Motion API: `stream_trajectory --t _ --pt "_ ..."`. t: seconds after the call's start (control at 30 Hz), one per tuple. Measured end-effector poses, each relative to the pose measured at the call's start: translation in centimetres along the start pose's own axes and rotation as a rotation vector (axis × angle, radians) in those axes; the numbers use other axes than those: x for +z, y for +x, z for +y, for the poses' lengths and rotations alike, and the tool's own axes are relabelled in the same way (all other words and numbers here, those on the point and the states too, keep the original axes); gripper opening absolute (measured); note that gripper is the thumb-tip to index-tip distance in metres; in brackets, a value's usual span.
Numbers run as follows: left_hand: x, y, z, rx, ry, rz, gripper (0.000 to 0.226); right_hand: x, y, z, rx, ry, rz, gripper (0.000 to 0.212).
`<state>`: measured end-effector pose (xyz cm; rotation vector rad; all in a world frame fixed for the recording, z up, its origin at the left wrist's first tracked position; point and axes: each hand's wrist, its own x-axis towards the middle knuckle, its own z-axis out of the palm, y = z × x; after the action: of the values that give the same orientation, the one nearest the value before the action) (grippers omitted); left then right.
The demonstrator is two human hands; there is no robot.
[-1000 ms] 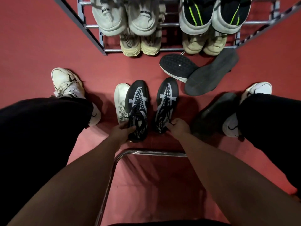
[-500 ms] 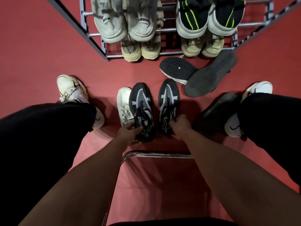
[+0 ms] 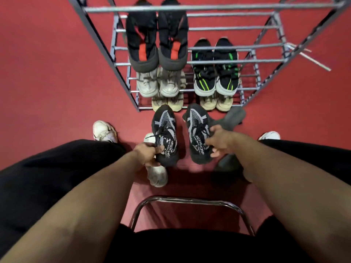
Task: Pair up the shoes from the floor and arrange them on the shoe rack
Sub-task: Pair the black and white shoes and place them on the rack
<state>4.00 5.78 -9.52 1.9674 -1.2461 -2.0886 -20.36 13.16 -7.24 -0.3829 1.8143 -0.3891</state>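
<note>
I hold a matching pair of black sneakers with grey stripes, lifted off the red floor with toes toward the rack. My left hand (image 3: 147, 152) grips the heel end of the left black sneaker (image 3: 164, 128). My right hand (image 3: 220, 140) grips the right black sneaker (image 3: 197, 126) at its side. The grey metal shoe rack (image 3: 209, 8) stands just ahead. It holds a black-and-red pair (image 3: 157, 40), a black-and-green pair (image 3: 215, 73), a white pair (image 3: 158, 83) and beige pairs on the lowest tier.
A lone white shoe (image 3: 156, 174) lies on the floor under my left hand. Dark grey shoes (image 3: 230, 116) lie soles up behind my right hand. My own feet in white sneakers (image 3: 104, 130) flank the spot. A chrome chair frame (image 3: 190, 201) is right below me.
Both hands have closed on the black sneakers and raised them from the floor toward the rack. The view has tilted up, so more rack tiers show.
</note>
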Motion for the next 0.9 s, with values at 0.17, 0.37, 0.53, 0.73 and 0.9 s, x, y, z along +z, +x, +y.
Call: stream_trajectory --t 0.17,0.37,0.53,0.73,0.9 --pt "0.4 -5.9 2.7 0.172 0.112 -0.104 0.02 -5.0 -7.9 -2.6 -0.123 -0.147 -0.059 0.03" --pt "2.4 -9.3 5.4 0.338 0.182 -0.128 0.008 -11.0 -12.6 -2.5 -0.193 -0.026 0.006 0.033" --pt "6.2 -9.4 9.3 0.453 0.17 -0.085 0.012 -12.6 -11.9 -3.9 -0.28 0.112 0.253 0.017" --pt "11.0 -7.2 14.9 0.521 0.094 0.047 0.015 -13.9 -8.3 -8.3 -0.432 0.317 0.414 0.028" --pt "12.1 -3.1 21.2 0.564 0.212 0.18 0.037 -17.6 -4.1 -12.1 -0.475 0.313 0.562 0.052"
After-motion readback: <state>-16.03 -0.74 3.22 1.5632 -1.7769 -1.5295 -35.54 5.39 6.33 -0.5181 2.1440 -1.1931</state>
